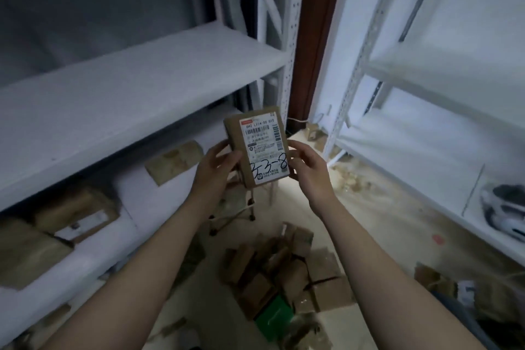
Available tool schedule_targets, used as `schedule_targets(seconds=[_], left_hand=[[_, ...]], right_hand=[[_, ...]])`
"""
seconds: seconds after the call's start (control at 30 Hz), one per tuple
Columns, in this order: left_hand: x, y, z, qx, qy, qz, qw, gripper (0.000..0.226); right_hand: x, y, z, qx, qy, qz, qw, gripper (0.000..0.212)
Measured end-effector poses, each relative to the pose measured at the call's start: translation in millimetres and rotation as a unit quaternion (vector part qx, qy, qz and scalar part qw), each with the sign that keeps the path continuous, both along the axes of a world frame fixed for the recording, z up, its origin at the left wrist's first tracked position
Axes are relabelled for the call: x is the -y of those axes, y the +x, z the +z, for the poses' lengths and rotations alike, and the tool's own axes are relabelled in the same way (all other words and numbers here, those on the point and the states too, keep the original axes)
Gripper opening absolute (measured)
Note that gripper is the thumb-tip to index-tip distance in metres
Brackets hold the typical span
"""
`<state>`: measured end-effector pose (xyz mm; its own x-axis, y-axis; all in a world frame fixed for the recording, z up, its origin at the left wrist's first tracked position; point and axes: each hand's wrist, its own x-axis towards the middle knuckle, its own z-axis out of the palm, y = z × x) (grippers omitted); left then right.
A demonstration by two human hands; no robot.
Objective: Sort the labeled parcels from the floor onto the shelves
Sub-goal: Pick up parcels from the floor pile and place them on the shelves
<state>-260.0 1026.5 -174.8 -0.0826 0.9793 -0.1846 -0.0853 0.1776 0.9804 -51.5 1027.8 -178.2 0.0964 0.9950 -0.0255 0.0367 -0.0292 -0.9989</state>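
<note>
I hold a small brown cardboard parcel [257,148] upright in front of me, its white shipping label facing me with handwritten black marking near the bottom. My left hand [217,167] grips its left edge and my right hand [308,166] grips its right edge. Below, a heap of several brown parcels [287,273] lies on the pale floor, with a green one [274,317] among them. The white shelf unit [122,99] stands at my left.
A second white shelf unit [426,133] stands at the right, with a white and black item [502,207] on a lower level. Parcels lie on the left unit's lower shelf [76,213] [174,160]. More boxes sit at the floor's right edge [443,284]. A dark brown door frame [315,37] rises between the units.
</note>
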Motion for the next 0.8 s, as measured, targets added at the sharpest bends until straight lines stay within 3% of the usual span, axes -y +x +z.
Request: schedule_targets(seconds=[0.13, 0.27, 0.53, 0.63, 0.8], left_hand=[[40, -66, 37, 0.010, 0.032, 0.072, 0.997, 0.054], [82, -126, 40, 0.004, 0.040, 0.128, 0.991, 0.058], [164, -231, -17, 0.028, -0.072, 0.181, 0.981, 0.053], [194, -263, -37, 0.055, -0.102, 0.176, 0.977, 0.052], [229, -307, -57, 0.030, -0.159, 0.173, 0.971, 0.047]], right_hand=[[9, -74, 27, 0.016, 0.025, 0.051, 0.998, 0.035], [26, -135, 25, 0.097, 0.033, 0.079, 0.992, 0.038], [82, -258, -20, 0.009, -0.125, 0.143, 0.982, 0.029], [108, -297, -40, 0.008, -0.167, 0.150, 0.974, 0.035], [142, -346, -68, 0.011, -0.220, 0.156, 0.963, 0.034]])
